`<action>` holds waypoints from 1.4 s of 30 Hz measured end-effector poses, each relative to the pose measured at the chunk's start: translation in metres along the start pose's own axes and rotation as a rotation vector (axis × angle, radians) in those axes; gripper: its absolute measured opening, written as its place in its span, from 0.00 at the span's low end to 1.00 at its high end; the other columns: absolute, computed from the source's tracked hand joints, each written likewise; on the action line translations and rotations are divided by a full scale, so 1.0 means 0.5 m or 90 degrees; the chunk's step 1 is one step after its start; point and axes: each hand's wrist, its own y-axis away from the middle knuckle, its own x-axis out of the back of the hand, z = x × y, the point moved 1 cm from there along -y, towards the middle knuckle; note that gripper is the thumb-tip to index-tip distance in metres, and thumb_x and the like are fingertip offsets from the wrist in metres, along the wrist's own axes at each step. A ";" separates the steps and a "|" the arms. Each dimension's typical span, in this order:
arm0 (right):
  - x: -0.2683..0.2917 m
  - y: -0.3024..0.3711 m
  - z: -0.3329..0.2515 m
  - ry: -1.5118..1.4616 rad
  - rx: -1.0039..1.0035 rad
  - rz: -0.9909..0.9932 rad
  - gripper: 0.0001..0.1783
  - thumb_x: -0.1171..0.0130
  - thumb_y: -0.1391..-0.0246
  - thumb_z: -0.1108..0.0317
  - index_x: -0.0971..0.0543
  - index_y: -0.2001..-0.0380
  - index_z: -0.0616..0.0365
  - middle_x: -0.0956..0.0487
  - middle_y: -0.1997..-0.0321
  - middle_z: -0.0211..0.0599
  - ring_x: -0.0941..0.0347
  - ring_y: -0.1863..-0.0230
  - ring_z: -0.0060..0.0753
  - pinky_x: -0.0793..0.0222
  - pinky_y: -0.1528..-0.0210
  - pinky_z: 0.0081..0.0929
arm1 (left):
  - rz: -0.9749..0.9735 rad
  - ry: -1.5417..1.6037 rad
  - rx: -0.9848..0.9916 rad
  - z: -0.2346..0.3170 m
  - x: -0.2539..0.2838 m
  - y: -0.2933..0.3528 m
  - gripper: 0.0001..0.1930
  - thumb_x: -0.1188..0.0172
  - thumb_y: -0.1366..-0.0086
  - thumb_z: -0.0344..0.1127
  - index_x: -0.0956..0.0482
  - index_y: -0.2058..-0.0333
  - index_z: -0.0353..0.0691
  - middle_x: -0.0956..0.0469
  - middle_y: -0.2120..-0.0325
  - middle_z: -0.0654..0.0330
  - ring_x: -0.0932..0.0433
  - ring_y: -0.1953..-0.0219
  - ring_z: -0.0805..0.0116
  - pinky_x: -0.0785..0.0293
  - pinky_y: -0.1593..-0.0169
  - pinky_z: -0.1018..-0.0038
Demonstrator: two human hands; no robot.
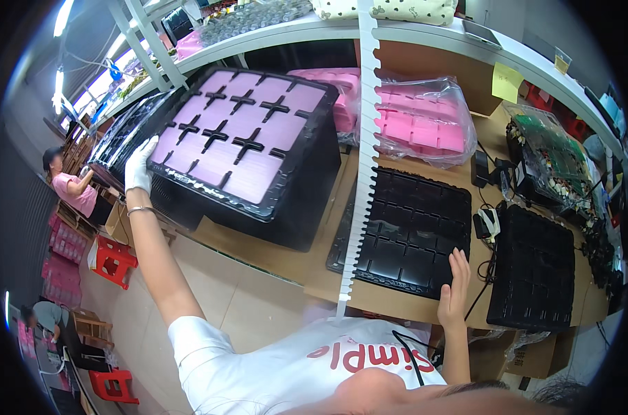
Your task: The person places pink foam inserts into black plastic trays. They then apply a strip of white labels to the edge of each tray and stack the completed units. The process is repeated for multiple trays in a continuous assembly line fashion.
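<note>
Left hand [140, 167]: outstretched, on lilac-topped tray [247, 143], grip unclear | Right hand [455, 287]: uncurled, empty, by black tray [407, 232]

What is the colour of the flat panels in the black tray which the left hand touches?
The panels are pale purple, best seen in the head view.

Left tray [216, 135] and middle tray [412, 225] look glossy plastic, the glove [139, 166] matt cloth, the far bag [426, 119] crinkled plastic.
</note>
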 end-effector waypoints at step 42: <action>-0.249 -0.036 -0.086 -0.281 -0.235 -0.314 0.10 0.36 0.44 0.70 0.20 0.61 0.64 0.17 0.63 0.35 0.31 0.71 0.15 0.35 0.68 0.15 | -0.396 0.026 0.321 -0.276 -0.502 0.617 0.18 0.40 0.34 0.39 0.22 0.51 0.34 0.17 0.65 0.63 0.28 0.78 0.85 0.37 0.79 0.87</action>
